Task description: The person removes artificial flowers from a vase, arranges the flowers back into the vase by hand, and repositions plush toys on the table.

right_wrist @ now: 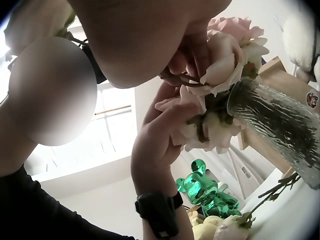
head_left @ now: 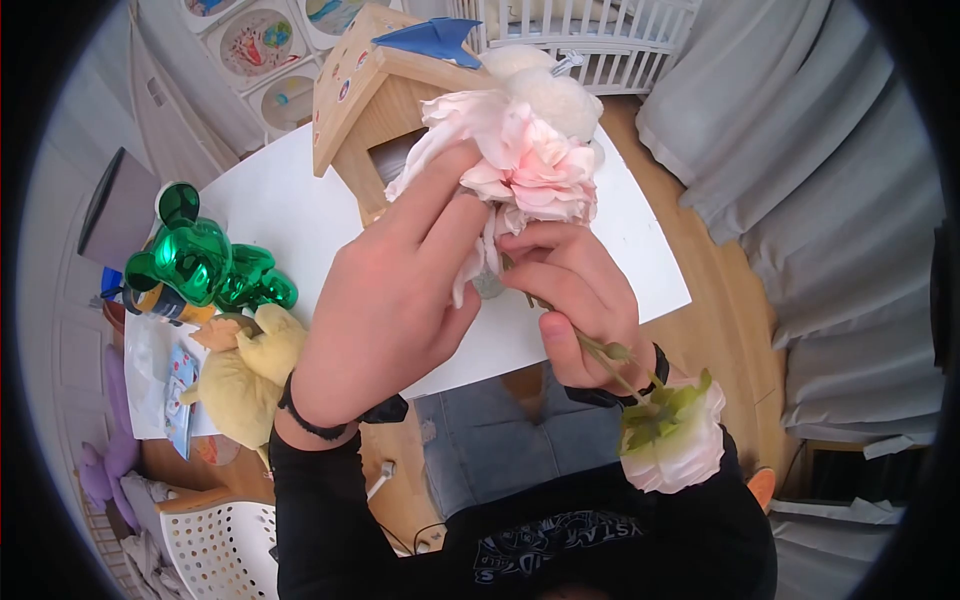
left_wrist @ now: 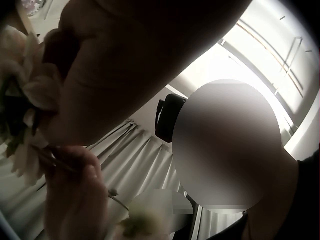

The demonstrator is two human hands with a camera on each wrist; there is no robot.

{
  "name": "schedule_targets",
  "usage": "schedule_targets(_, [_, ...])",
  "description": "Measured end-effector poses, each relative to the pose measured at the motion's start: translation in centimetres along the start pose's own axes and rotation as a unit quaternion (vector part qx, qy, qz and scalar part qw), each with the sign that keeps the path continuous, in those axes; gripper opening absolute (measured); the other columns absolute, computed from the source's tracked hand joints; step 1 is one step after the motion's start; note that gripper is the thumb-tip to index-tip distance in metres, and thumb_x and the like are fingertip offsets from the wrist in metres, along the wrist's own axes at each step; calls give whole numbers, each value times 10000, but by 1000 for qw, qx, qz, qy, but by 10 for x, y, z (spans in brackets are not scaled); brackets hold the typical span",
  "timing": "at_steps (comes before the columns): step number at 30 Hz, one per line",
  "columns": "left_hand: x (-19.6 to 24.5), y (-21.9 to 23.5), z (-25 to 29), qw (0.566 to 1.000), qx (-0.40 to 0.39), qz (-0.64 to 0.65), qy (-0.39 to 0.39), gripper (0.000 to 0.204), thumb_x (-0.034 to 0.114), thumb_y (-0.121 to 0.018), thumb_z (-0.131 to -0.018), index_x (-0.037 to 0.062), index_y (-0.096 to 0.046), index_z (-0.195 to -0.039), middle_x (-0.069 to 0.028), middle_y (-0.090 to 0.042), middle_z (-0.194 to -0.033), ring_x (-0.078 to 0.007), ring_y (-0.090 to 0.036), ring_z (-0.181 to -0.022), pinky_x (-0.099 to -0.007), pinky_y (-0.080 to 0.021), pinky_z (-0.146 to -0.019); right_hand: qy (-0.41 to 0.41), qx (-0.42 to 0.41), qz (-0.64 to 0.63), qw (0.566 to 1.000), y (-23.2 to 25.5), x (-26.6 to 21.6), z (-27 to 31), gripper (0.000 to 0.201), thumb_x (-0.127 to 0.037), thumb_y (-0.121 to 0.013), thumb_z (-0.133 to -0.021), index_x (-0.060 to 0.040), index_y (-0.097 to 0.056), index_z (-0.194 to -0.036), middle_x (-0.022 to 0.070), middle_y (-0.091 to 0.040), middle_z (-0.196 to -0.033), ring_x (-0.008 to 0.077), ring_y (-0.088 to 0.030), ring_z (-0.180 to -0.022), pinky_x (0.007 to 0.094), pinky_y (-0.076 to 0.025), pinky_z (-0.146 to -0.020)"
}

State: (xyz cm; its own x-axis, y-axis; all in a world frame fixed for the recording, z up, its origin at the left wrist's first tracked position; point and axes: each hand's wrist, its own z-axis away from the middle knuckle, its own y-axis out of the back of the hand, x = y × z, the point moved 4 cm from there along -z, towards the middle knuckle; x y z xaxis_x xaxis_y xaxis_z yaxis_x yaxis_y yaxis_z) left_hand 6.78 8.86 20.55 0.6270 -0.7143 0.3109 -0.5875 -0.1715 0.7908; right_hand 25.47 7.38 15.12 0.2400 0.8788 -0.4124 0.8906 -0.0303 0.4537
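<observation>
A bunch of pale pink flowers (head_left: 545, 170) stands in a ribbed glass vase (right_wrist: 272, 125) on the white table. My left hand (head_left: 385, 290) holds the blooms from the left, its fingers in among the petals. In my right hand (head_left: 575, 280), close under the blooms, the fingers and thumb grip the green stem (head_left: 603, 348) of a single rose. That rose's pale bloom (head_left: 675, 445) hangs back past the right wrist, toward my body. The right wrist view shows the vase's mouth right below the blooms. Petals cover most of the left fingertips in the head view.
Behind the flowers are a wooden toy house (head_left: 350, 90) and a white plush toy (head_left: 560, 100). A shiny green bear figure (head_left: 200, 260) and a yellow plush toy (head_left: 240, 385) are at the left. Another rose (right_wrist: 232, 227) lies low in the right wrist view.
</observation>
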Motion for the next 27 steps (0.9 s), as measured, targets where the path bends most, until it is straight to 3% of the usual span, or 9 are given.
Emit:
schedule_targets(3, [-4,2,-1,1000,-17,23,4,432,-29,-733,-761,41,-664,-1182,-228,-555,-1572,-452,-699,-1163,-451,-590,-923,-10,33,5,999,-6,1,4,229,28,-668,-846,59,-687,-1072,242,-666,-1136,421,-683,-1069,448,-580,-931])
schedule_targets(5, [-4,4,0,999,-1,5,-50,378,-40,-746,-746,35,-627,-1098,-191,-542,-1555,-405,-708,-1050,-437,-606,-810,-26,63,-12,998,-7,2,6,244,111,-659,-766,48,-663,-1001,231,-675,-1085,434,-689,-1114,464,-584,-957])
schedule_targets(6, [-4,4,-1,999,0,4,-49,378,-40,-746,-746,35,-627,-1098,-191,-542,-1555,-405,-708,-1050,-437,-606,-810,-26,63,-13,998,-6,3,7,244,111,-659,-766,48,-663,-1001,231,-675,-1085,434,-689,-1114,464,-584,-957])
schedule_targets(8, [-5,4,-1,999,-10,3,-40,331,-32,-768,-748,35,-630,-1041,-191,-542,-1560,-392,-713,-1048,-432,-603,-810,-14,28,-10,999,-6,3,10,16,23,-592,-945,11,-596,-956,197,-671,-999,426,-671,-1159,484,-599,-989])
schedule_targets(12, [-3,2,0,999,-23,-11,-39,322,-34,-782,-752,34,-621,-1023,-173,-548,-1557,-381,-716,-1034,-428,-604,-801,-18,71,-37,997,-10,-3,5,119,74,-673,-894,14,-623,-983,191,-684,-985,426,-669,-1182,477,-602,-966])
schedule_targets(15, [-4,-1,-1,999,-14,-21,-30,323,-40,-791,-744,38,-616,-1003,-146,-556,-1551,-369,-718,-1011,-426,-604,-786,-40,59,25,997,-8,-10,-4,218,95,-794,-825,14,-665,-982,168,-695,-960,414,-680,-1144,475,-595,-944])
schedule_targets(17, [-7,-2,1,999,-12,-33,-34,328,-60,-777,-736,42,-615,-1003,-127,-558,-1548,-364,-718,-998,-423,-606,-779,3,34,103,994,-7,-12,-8,264,13,-891,-769,22,-700,-951,168,-683,-980,399,-681,-1095,460,-590,-886])
schedule_targets(21, [-5,2,-2,1000,0,-15,-17,278,-82,-757,-743,22,-611,-956,-170,-600,-1547,-377,-732,-969,-437,-594,-797,-19,22,103,994,-7,-8,-9,261,2,-898,-771,22,-721,-962,161,-685,-979,397,-675,-1055,455,-584,-871])
schedule_targets(27, [-12,3,-1,999,-20,18,-28,241,-74,-741,-743,21,-616,-925,-171,-600,-1548,-399,-705,-887,-427,-587,-763,-16,76,158,984,-12,-2,-20,242,21,-874,-792,16,-728,-985,158,-681,-979,410,-653,-958,469,-564,-852])
